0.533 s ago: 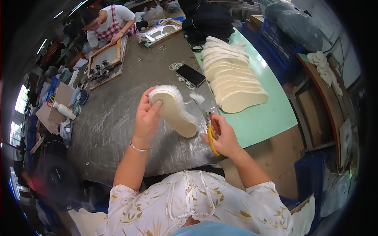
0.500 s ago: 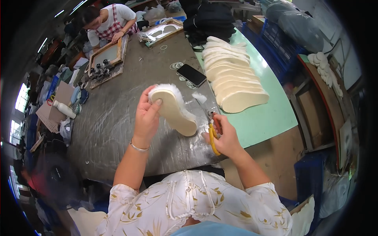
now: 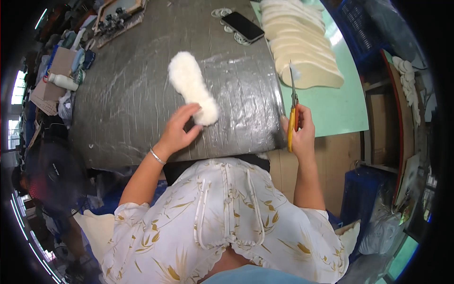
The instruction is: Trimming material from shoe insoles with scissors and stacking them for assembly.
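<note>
A white fluffy insole [image 3: 188, 78] lies fleece side up on the dark work table. At its near end is my left hand [image 3: 178, 130], its fingertips on or just over the fleece, with thumb and fingers apart. My right hand [image 3: 304, 134] is closed round the yellow and orange handles of a pair of scissors [image 3: 292, 116] by the table's right edge. The blades point away from me, and a small white tuft of fluff [image 3: 295, 72] shows beside their tip. Just beyond the tip, a row of overlapping cream insoles [image 3: 305, 47] rests on a pale green board.
A black phone [image 3: 242, 26] lies on white rings towards the back of the table [image 3: 127, 94]. The green board [image 3: 326, 111] adjoins the table on the right. At far left stand a white bottle [image 3: 63, 82] and assorted clutter. A wooden frame [image 3: 120, 14] sits at the back left.
The insole has gone from my left hand to the table, turned from its smooth side to fleece up. My right hand has shifted right with the scissors. The view has tilted down.
</note>
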A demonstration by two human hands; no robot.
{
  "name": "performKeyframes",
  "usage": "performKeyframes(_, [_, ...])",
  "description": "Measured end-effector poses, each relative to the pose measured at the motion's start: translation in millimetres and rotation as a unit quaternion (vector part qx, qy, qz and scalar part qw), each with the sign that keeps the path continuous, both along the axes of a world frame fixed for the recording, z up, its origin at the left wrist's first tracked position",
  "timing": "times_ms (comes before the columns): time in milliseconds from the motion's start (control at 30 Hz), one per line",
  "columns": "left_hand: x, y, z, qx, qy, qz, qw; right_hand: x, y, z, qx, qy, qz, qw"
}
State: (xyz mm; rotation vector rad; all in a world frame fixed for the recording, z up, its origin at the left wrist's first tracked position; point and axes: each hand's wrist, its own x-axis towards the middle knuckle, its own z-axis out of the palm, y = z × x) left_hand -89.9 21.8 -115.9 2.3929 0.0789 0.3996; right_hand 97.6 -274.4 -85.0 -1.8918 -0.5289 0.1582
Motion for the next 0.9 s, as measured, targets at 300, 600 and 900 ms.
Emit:
performKeyframes(300, [42,-4,-29,0.202,0.118,0.094,0.968,-18,7,-27,-0.019,0.012,0.023,0.999])
performKeyframes(600, [68,-49,43,-0.098,-0.07,0.095,0.988,-7,17,-17,-0.109,-0.286,0.064,0.95])
performKeyframes(900, [119,-69,46,-0.265,0.095,0.057,0.958,4,-5,-3,-0.19,-0.392,0.03,0.9])
